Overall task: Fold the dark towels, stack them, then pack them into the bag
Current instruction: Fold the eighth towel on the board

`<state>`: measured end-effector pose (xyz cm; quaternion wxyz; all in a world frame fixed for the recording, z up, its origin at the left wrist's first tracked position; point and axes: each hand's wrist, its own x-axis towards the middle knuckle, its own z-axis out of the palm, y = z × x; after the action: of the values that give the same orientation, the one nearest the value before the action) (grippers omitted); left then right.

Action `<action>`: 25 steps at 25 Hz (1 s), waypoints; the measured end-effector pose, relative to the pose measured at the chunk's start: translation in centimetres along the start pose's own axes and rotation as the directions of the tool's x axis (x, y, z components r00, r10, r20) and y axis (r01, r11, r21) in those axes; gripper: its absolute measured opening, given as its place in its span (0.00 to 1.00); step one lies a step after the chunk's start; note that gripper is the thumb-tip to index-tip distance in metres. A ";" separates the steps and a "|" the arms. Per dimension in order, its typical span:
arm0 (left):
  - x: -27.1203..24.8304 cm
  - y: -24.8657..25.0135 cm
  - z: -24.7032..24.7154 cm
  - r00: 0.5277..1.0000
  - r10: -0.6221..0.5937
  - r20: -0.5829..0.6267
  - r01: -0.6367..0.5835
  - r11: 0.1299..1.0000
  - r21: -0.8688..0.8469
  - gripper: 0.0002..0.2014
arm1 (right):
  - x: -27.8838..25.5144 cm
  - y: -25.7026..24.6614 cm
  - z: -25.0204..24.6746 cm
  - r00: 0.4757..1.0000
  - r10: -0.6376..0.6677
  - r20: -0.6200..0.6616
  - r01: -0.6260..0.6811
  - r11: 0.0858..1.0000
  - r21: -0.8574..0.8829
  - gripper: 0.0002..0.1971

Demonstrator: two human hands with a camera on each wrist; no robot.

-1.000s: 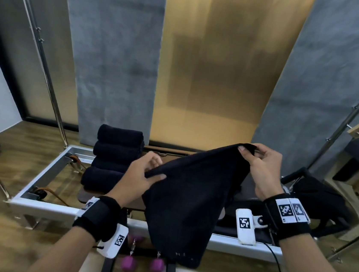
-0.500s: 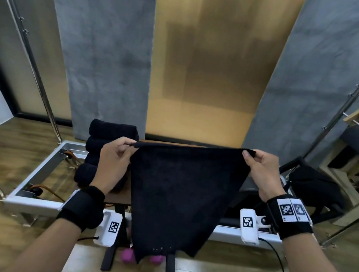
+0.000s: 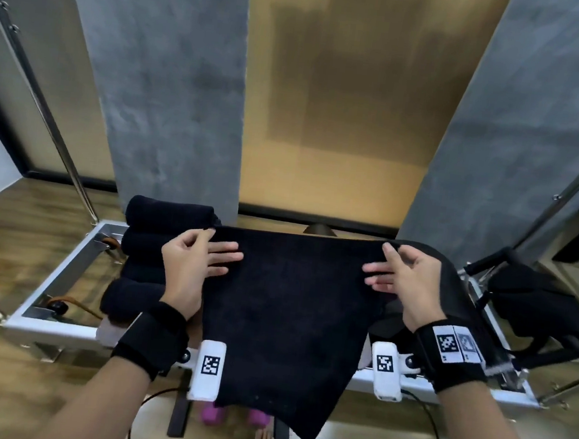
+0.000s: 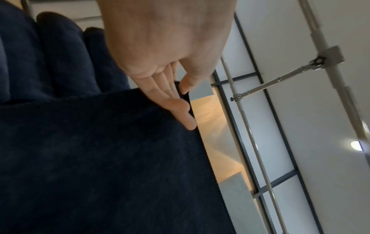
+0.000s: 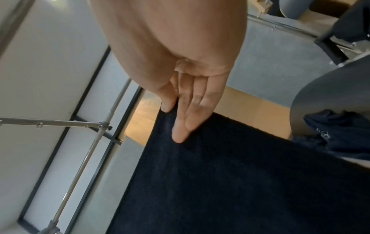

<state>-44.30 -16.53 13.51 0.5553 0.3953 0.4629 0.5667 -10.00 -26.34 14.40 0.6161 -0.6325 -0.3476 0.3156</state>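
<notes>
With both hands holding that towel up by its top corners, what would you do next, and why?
Probably bring the left hand across to the right hand, halving the towel: it hangs open and unfolded, pinched at both top corners, beside the folded stack.

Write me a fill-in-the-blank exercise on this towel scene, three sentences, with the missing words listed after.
1. Each hand pinches a top ____ of the spread towel.
2. The stack of folded towels lies beside the ____ hand.
3. The right hand pinches the towel between index finger and ____.

Missing words: corner; left; thumb
</notes>
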 end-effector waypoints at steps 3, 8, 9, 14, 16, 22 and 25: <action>3.7 -1.8 2.5 0.999 -0.021 -0.025 0.018 0.995 -0.097 0.06 | 4.3 2.1 2.2 0.999 0.046 -0.014 -0.044 0.995 0.091 0.11; 10.8 -6.6 5.6 0.985 -0.114 -0.132 0.106 0.992 -0.062 0.06 | 11.3 8.0 5.3 0.972 0.224 -0.064 -0.216 0.969 0.116 0.11; 12.1 -7.9 6.1 0.978 -0.140 -0.152 0.134 0.990 -0.047 0.05 | 12.6 9.2 5.8 0.961 0.266 -0.071 -0.257 0.960 0.115 0.12; 18.1 -13.2 8.5 0.943 -0.219 -0.251 0.218 0.975 -0.034 0.06 | 18.9 13.6 7.3 0.916 0.390 -0.093 -0.382 0.920 0.092 0.07; 20.5 -14.5 9.2 0.927 -0.240 -0.288 0.239 0.970 -0.041 0.07 | 21.5 14.5 8.1 0.903 0.420 -0.086 -0.415 0.907 0.073 0.04; 24.5 -17.0 10.4 0.882 -0.331 -0.334 0.333 0.941 -0.053 0.07 | 26.2 17.3 10.0 0.860 0.500 -0.100 -0.504 0.863 -0.019 0.06; 23.5 -17.6 10.1 0.929 -0.292 -0.229 0.312 0.948 0.058 0.21 | 25.6 18.1 10.0 0.884 0.455 -0.111 -0.459 0.888 -0.012 0.13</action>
<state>-31.56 6.94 -2.39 0.5628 0.2803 0.6022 0.4920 -2.99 0.49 -3.30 0.5298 -0.7237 -0.1620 0.4115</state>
